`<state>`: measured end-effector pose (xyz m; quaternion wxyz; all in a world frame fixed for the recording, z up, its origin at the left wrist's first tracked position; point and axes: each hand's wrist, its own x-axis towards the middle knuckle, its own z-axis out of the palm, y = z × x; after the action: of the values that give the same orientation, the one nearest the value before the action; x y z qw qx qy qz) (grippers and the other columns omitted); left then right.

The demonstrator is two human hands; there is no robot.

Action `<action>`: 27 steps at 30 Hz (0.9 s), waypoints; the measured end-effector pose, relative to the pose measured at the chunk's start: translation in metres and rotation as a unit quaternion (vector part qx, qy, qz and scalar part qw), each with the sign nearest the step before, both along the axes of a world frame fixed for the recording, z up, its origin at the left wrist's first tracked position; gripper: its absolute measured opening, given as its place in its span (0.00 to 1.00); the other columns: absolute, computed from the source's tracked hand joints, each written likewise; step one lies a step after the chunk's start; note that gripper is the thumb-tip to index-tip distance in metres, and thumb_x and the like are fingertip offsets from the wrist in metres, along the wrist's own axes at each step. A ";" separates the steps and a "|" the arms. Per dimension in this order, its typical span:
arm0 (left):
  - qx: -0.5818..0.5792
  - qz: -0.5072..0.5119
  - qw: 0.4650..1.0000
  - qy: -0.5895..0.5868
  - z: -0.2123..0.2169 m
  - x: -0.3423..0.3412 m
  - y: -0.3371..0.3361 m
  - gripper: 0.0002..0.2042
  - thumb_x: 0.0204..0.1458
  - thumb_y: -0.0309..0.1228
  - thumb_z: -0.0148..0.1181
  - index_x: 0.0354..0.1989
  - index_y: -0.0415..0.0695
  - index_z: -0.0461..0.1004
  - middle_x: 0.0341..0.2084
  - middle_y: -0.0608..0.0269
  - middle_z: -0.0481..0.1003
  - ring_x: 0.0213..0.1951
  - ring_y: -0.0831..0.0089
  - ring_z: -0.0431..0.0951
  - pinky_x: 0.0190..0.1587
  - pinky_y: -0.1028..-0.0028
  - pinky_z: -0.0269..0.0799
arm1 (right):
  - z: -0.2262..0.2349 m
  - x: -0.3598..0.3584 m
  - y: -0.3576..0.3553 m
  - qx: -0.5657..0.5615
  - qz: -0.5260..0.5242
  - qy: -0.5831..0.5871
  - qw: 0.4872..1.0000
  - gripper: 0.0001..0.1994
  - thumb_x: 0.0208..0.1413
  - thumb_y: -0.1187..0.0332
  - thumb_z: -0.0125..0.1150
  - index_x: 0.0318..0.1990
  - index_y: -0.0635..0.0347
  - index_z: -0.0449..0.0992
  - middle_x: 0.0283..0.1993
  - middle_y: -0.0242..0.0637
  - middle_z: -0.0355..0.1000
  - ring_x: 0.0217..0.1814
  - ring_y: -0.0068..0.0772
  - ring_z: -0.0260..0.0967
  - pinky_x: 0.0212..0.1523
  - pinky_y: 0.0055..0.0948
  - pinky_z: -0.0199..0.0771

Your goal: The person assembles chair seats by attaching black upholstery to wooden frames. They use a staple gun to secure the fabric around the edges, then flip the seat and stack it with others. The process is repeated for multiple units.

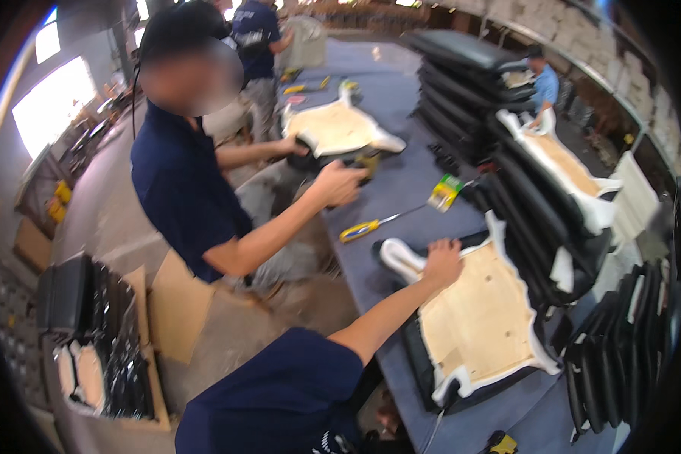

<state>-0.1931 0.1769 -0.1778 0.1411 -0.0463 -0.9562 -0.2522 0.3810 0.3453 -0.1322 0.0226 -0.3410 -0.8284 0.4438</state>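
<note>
My left hand (pixel 443 263) rests on the far edge of a pale wooden seat panel (pixel 477 310), fingers apart and pressed down by its white-edged border. Black upholstery wraps the panel, and its white inner edge (pixel 401 259) turns up beside my hand. The panel lies underside up on the blue-grey table (pixel 401 356). My right hand is not visible. At the lower edge, a black-and-yellow tool (pixel 501 443) shows only in part. Just beyond my panel are a screwdriver (pixel 367 228) with a yellow-and-blue handle and a green-and-yellow packet (pixel 445 192).
Across the table's left side, a co-worker (pixel 185 174) holds a dark tool at another seat panel (pixel 333 125). Tall stacks of black cushions (pixel 469 98) line the right side, with more cushions (pixel 620 340) near me. Wrapped cushions (pixel 106 340) sit on the floor at left.
</note>
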 end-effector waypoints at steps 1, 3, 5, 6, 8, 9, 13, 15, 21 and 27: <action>0.011 -0.003 1.000 0.023 -0.004 -0.002 -0.002 0.27 0.59 0.44 0.59 0.61 0.37 0.69 0.51 0.42 0.73 0.56 0.47 0.72 0.60 0.47 0.64 | -0.015 0.003 0.002 -0.055 -0.004 -0.004 0.998 0.20 0.65 0.49 0.64 0.38 0.60 0.81 0.23 0.29 0.70 0.21 0.23 0.62 0.22 0.28 0.62; -0.002 0.003 0.998 0.059 -0.013 -0.008 -0.004 0.27 0.59 0.45 0.59 0.61 0.39 0.69 0.50 0.43 0.73 0.55 0.47 0.73 0.59 0.47 0.65 | -0.012 -0.005 0.009 -0.269 0.032 -0.029 0.962 0.21 0.66 0.49 0.64 0.44 0.62 0.82 0.23 0.25 0.68 0.23 0.16 0.62 0.23 0.25 0.60; -0.036 0.007 0.998 0.049 -0.004 -0.009 0.001 0.27 0.59 0.46 0.59 0.61 0.39 0.70 0.50 0.43 0.73 0.54 0.49 0.73 0.57 0.47 0.65 | 0.015 -0.013 -0.020 -0.194 -0.044 -0.015 0.980 0.21 0.66 0.49 0.63 0.46 0.61 0.83 0.23 0.26 0.70 0.23 0.18 0.63 0.24 0.26 0.62; -0.036 -0.003 0.998 0.050 0.003 -0.009 0.002 0.26 0.59 0.45 0.60 0.60 0.39 0.70 0.50 0.44 0.73 0.54 0.49 0.72 0.57 0.48 0.65 | 0.022 -0.014 -0.030 -0.158 -0.078 -0.025 0.984 0.21 0.67 0.48 0.63 0.46 0.61 0.83 0.24 0.26 0.70 0.23 0.19 0.64 0.24 0.26 0.63; -0.037 -0.009 0.998 0.044 0.007 -0.005 -0.001 0.25 0.58 0.42 0.61 0.59 0.39 0.70 0.50 0.45 0.72 0.55 0.50 0.71 0.56 0.48 0.65 | -0.043 0.001 -0.024 0.065 -0.037 0.001 0.997 0.22 0.67 0.48 0.62 0.49 0.60 0.83 0.25 0.27 0.71 0.25 0.22 0.66 0.26 0.30 0.66; -0.008 -0.029 0.975 0.220 -0.002 -0.003 -0.016 0.22 0.57 0.38 0.63 0.57 0.41 0.71 0.51 0.48 0.71 0.57 0.50 0.69 0.55 0.49 0.65 | -0.065 0.000 -0.030 0.204 -0.013 -0.006 0.979 0.22 0.68 0.48 0.62 0.47 0.61 0.83 0.25 0.27 0.71 0.25 0.22 0.66 0.26 0.30 0.66; 0.077 -0.212 0.958 0.175 0.014 0.070 0.011 0.20 0.57 0.38 0.63 0.57 0.46 0.73 0.52 0.50 0.70 0.57 0.49 0.69 0.56 0.48 0.64 | -0.075 0.000 -0.051 -0.130 -0.052 0.068 0.988 0.23 0.69 0.48 0.59 0.40 0.63 0.85 0.24 0.29 0.70 0.27 0.23 0.65 0.29 0.32 0.66; 0.089 -0.275 0.957 0.015 0.022 0.121 0.033 0.22 0.60 0.46 0.61 0.57 0.48 0.73 0.49 0.48 0.72 0.56 0.48 0.70 0.57 0.49 0.64 | -0.082 0.003 -0.042 -0.169 -0.044 0.068 0.982 0.25 0.69 0.48 0.58 0.37 0.65 0.84 0.23 0.30 0.69 0.27 0.23 0.64 0.30 0.32 0.65; 0.046 -0.367 0.910 -0.185 0.073 0.267 0.042 0.33 0.57 0.49 0.66 0.64 0.41 0.65 0.51 0.40 0.73 0.54 0.43 0.74 0.56 0.49 0.67 | -0.045 0.005 -0.024 -0.001 -0.046 -0.003 0.999 0.28 0.70 0.46 0.55 0.34 0.65 0.84 0.23 0.31 0.71 0.28 0.22 0.65 0.30 0.31 0.65; 0.086 -0.461 0.873 -0.136 0.057 0.263 0.043 0.38 0.41 0.17 0.68 0.63 0.41 0.59 0.47 0.39 0.73 0.55 0.42 0.74 0.52 0.50 0.73 | -0.088 0.001 -0.027 -0.131 -0.017 0.075 0.988 0.30 0.72 0.45 0.50 0.29 0.62 0.81 0.20 0.29 0.69 0.23 0.25 0.64 0.26 0.31 0.63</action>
<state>0.0695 0.2198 -0.1207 -0.1191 -0.4345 -0.8107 -0.3740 0.3823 0.3184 -0.2200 0.0472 -0.3210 -0.7533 0.5720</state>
